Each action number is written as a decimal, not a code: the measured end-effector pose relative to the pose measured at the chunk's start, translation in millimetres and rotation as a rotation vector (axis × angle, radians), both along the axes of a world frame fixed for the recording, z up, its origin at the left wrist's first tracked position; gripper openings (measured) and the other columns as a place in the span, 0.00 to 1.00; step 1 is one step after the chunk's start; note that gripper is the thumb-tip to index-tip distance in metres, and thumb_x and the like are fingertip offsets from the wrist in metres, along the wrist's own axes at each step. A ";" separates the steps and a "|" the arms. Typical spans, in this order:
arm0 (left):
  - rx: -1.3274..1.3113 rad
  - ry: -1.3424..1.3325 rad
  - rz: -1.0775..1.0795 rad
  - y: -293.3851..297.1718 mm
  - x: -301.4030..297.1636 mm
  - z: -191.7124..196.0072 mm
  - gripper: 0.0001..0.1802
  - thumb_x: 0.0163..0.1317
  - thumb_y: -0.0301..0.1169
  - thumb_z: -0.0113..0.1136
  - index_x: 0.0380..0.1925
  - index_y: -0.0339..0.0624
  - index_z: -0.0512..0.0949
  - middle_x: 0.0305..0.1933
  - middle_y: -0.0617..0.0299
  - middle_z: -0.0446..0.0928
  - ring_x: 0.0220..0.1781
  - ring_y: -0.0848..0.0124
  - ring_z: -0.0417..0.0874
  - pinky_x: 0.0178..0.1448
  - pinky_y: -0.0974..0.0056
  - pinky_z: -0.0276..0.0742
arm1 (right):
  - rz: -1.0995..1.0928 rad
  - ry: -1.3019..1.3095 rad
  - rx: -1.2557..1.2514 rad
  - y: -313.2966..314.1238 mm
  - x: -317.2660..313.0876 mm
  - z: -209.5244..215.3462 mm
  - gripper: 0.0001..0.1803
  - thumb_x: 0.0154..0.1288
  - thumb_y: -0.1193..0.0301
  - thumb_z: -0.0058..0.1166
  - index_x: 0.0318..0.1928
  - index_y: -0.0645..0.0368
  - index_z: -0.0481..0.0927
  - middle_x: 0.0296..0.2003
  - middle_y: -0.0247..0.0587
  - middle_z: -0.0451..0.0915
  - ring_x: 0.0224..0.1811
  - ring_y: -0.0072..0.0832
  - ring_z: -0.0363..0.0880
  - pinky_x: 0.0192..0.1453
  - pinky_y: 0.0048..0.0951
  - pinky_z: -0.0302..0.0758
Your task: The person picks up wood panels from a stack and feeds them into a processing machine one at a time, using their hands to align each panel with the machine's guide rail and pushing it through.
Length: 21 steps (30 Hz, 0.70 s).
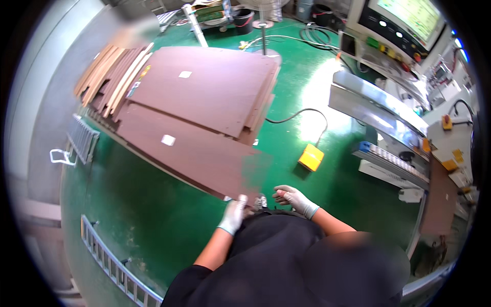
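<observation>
My left hand [233, 215], in a white glove, grips the near end of a long brown panel [199, 161], its thumb on top and its other fingers hidden. This panel bears a small white label [168, 139]. My right hand [295, 199], gloved as well, hovers over the floor just right of the panel's end, its fingers loosely bent and apart with nothing seen in them. Beyond the long panel lies a stack of wider brown panels [204, 87], also with a white label on top. A smeared patch covers part of the long panel's right end.
Narrow brown and tan strips [110, 77] lie left of the stack. A yellow foot-pedal box [311, 157] with a cable sits on the green floor. On the right stand a machine with a screen [409, 20] and a metal roller rail [394, 161]. A ladder-like roller frame [115, 266] is lower left.
</observation>
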<state>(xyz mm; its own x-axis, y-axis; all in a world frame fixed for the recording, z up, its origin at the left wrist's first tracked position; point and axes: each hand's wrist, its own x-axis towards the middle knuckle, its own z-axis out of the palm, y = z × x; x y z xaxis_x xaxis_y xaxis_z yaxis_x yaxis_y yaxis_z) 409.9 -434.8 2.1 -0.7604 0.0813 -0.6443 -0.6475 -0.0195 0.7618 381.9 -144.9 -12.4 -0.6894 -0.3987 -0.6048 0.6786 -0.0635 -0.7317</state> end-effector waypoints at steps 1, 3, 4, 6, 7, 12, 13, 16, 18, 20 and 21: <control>-0.096 0.035 -0.185 11.6 6.1 1.8 0.32 0.76 0.57 0.48 0.47 0.36 0.81 0.42 0.56 0.84 0.39 0.70 0.84 0.41 0.65 0.80 | -0.072 -0.020 -0.070 -14.9 -5.5 5.2 0.23 0.79 0.58 0.50 0.63 0.62 0.73 0.49 0.41 0.82 0.49 0.26 0.80 0.57 0.34 0.78; -0.251 0.212 -0.443 20.8 17.7 -3.7 0.37 0.75 0.60 0.46 0.51 0.30 0.80 0.47 0.49 0.84 0.45 0.61 0.86 0.54 0.58 0.79 | -0.180 -0.050 -0.253 -32.3 -6.9 -6.1 0.31 0.73 0.57 0.59 0.68 0.61 0.67 0.53 0.44 0.80 0.51 0.28 0.81 0.56 0.33 0.79; -0.044 0.058 -0.292 10.2 13.9 -5.1 0.36 0.75 0.59 0.47 0.52 0.31 0.79 0.49 0.49 0.83 0.51 0.60 0.85 0.56 0.57 0.79 | -0.292 -0.062 -0.189 -33.5 -4.6 -12.1 0.30 0.73 0.59 0.59 0.68 0.61 0.67 0.53 0.43 0.80 0.52 0.28 0.81 0.57 0.33 0.79; 0.253 -0.133 0.089 -17.8 8.2 -22.5 0.33 0.74 0.57 0.51 0.57 0.35 0.76 0.57 0.48 0.80 0.60 0.57 0.81 0.62 0.53 0.78 | -0.450 -0.048 -0.129 -29.7 5.4 -13.6 0.27 0.74 0.62 0.58 0.66 0.62 0.69 0.53 0.41 0.80 0.52 0.28 0.80 0.57 0.32 0.79; 0.198 -0.120 0.181 -28.7 -5.1 -4.3 0.31 0.75 0.54 0.52 0.60 0.37 0.74 0.57 0.51 0.81 0.59 0.58 0.82 0.62 0.51 0.79 | -0.503 -0.012 -0.130 -22.4 8.0 -8.3 0.25 0.74 0.63 0.58 0.65 0.63 0.70 0.53 0.41 0.80 0.52 0.28 0.80 0.57 0.32 0.79; 0.286 -0.060 0.663 -120.1 -60.7 -13.9 0.24 0.75 0.51 0.51 0.61 0.48 0.73 0.58 0.62 0.78 0.59 0.63 0.79 0.63 0.54 0.77 | -0.722 -0.049 0.080 15.0 42.3 6.5 0.19 0.74 0.61 0.58 0.55 0.64 0.77 0.45 0.37 0.82 0.45 0.26 0.81 0.51 0.30 0.79; 0.395 -0.005 0.766 -132.7 -70.5 -14.8 0.24 0.76 0.53 0.49 0.59 0.49 0.74 0.56 0.63 0.78 0.56 0.64 0.80 0.58 0.58 0.78 | -0.750 -0.034 0.105 22.9 48.9 5.6 0.20 0.74 0.62 0.58 0.56 0.64 0.77 0.46 0.38 0.82 0.46 0.27 0.81 0.52 0.31 0.79; 0.443 -0.012 0.860 -156.7 -87.6 -21.5 0.23 0.80 0.51 0.40 0.55 0.47 0.76 0.56 0.62 0.79 0.57 0.64 0.81 0.60 0.53 0.80 | -0.879 0.022 0.174 39.0 65.6 18.0 0.21 0.73 0.63 0.59 0.58 0.66 0.77 0.48 0.41 0.83 0.48 0.28 0.80 0.55 0.32 0.77; 0.501 -0.073 0.878 -153.4 -90.3 -24.0 0.24 0.80 0.47 0.36 0.58 0.43 0.74 0.59 0.59 0.78 0.61 0.59 0.79 0.65 0.48 0.77 | -0.873 0.147 0.363 38.1 75.5 19.8 0.24 0.73 0.61 0.59 0.57 0.70 0.77 0.49 0.43 0.82 0.49 0.27 0.79 0.57 0.29 0.74; 0.554 -0.104 0.905 -145.0 -100.8 -24.9 0.25 0.80 0.45 0.35 0.61 0.41 0.73 0.63 0.56 0.77 0.65 0.56 0.77 0.68 0.45 0.74 | -0.904 0.215 0.510 35.4 74.6 21.9 0.25 0.74 0.60 0.58 0.57 0.72 0.77 0.48 0.44 0.83 0.49 0.26 0.78 0.58 0.27 0.73; 0.570 -0.119 0.914 -140.6 -103.8 -21.3 0.25 0.79 0.44 0.35 0.62 0.40 0.72 0.65 0.55 0.76 0.67 0.55 0.76 0.70 0.44 0.72 | -0.961 0.226 0.555 31.1 73.9 31.5 0.25 0.75 0.60 0.58 0.56 0.72 0.77 0.48 0.44 0.83 0.49 0.26 0.77 0.58 0.27 0.73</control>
